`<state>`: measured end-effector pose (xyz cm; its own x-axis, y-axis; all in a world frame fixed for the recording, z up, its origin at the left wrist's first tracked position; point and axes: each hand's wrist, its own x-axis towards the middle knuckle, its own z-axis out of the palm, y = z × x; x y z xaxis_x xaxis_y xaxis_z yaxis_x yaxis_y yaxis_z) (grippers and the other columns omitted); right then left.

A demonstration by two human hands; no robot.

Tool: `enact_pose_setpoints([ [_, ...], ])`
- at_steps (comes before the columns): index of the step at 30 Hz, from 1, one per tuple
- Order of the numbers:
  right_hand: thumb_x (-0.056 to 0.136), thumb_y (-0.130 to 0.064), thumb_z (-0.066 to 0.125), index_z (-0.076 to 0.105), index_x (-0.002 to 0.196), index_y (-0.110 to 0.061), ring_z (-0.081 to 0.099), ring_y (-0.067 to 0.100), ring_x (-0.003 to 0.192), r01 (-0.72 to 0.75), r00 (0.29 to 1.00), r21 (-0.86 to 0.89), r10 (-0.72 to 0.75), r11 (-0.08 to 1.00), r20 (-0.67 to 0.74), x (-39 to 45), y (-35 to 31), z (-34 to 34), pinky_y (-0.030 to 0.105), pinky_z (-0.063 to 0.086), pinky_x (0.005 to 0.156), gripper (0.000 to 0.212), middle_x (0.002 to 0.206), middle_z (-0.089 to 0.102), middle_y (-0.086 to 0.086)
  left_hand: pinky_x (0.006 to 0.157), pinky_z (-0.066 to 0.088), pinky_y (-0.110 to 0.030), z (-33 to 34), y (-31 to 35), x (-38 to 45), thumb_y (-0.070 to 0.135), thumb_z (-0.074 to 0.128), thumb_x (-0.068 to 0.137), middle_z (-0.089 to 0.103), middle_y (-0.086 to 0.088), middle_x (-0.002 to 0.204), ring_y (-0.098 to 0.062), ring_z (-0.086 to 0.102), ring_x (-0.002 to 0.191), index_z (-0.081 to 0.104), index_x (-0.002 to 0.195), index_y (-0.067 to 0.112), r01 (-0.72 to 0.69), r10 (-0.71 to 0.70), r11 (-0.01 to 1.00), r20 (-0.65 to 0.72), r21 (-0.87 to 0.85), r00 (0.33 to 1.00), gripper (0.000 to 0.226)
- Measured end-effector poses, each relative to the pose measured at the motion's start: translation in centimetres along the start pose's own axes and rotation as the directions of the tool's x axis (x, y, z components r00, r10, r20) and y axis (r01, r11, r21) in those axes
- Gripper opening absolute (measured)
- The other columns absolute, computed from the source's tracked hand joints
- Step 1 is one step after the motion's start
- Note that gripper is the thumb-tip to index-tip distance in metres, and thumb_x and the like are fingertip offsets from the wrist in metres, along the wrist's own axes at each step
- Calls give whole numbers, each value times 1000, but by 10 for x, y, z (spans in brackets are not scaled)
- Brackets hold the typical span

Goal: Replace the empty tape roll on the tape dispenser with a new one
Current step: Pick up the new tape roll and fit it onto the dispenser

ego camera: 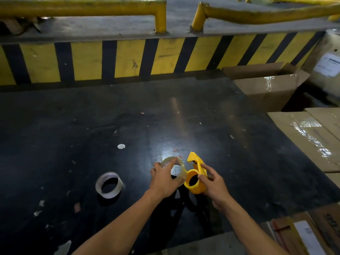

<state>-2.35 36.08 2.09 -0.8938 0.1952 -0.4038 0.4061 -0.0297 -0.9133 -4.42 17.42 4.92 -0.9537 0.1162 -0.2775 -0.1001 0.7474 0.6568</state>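
Observation:
My right hand (214,186) grips a yellow plastic tape dispenser (194,178) by its side, the hollow drum facing left and the cutter tip pointing up. My left hand (164,179) holds a clear tape roll (179,167) by its rim, right against the drum's open end; I cannot tell whether the roll sits on the drum. Both are held a little above the black table (110,126). A second clear tape roll (109,184) lies on the table to the left of my left hand.
Cardboard boxes (311,137) line the table's right side, with more (303,234) at the bottom right. A yellow-and-black striped wall (128,59) with yellow rails (160,15) runs behind the table. Paper scraps and tape bits litter the surface.

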Motion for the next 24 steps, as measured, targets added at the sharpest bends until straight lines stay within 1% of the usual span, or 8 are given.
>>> enact_pose_setpoints([
  [1,91,-9,66,60,134,-25,71,29,99,19,1000,18,-20,1000,10,-3,0,4,48,61,81,46,116,70,11,110,37,-47,-3,-1,-1,44,72,86,30,-6,130,-38,27,133,43,141,46,-4,5,1000,-30,19,1000,62],
  [3,91,-8,66,61,132,-26,72,25,95,52,998,54,-53,997,29,-7,0,14,37,61,71,45,115,70,11,111,38,-45,-9,-7,-2,46,75,83,28,-10,141,-39,30,132,35,150,46,-8,17,997,-107,81,994,78],
  [5,91,-9,68,61,133,-26,73,25,96,69,996,86,-73,994,43,-7,2,23,32,60,67,46,118,69,13,112,37,-43,-14,-14,-3,47,78,80,25,-12,147,-37,31,133,30,154,45,-1,21,994,-184,110,983,88],
  [8,90,-9,69,62,130,-28,72,28,101,92,993,121,-100,988,58,-6,4,38,40,62,75,46,124,67,14,109,41,-42,-21,-25,-3,54,78,77,25,-11,145,-35,34,130,29,155,45,18,22,989,-263,146,965,92],
  [12,87,-9,72,66,121,-36,74,27,100,111,990,112,-119,988,71,-7,4,56,52,61,85,44,122,69,12,107,43,-43,-29,-35,-5,70,69,77,24,-11,145,-33,35,126,28,154,44,47,12,984,-333,169,943,92],
  [15,87,-8,72,66,121,-34,75,27,97,117,989,103,-125,988,78,-8,2,64,49,62,80,44,118,71,13,107,43,-43,-34,-42,-7,77,66,74,26,-14,145,-34,37,124,28,155,44,79,-15,984,-368,160,930,95],
  [19,87,-8,72,65,125,-30,77,27,88,77,990,134,-92,988,111,-12,-2,70,36,59,64,45,113,73,13,105,42,-42,-42,-50,-7,73,68,76,26,-17,147,-37,36,122,22,156,47,109,-48,983,-376,145,926,95],
  [24,89,-6,69,62,130,-27,74,39,91,38,990,171,-60,985,127,-13,-11,75,50,61,76,47,106,74,20,106,39,-41,-58,-48,-12,67,70,78,28,-18,145,-37,36,125,14,158,47,116,-76,990,-396,77,915,100],
])
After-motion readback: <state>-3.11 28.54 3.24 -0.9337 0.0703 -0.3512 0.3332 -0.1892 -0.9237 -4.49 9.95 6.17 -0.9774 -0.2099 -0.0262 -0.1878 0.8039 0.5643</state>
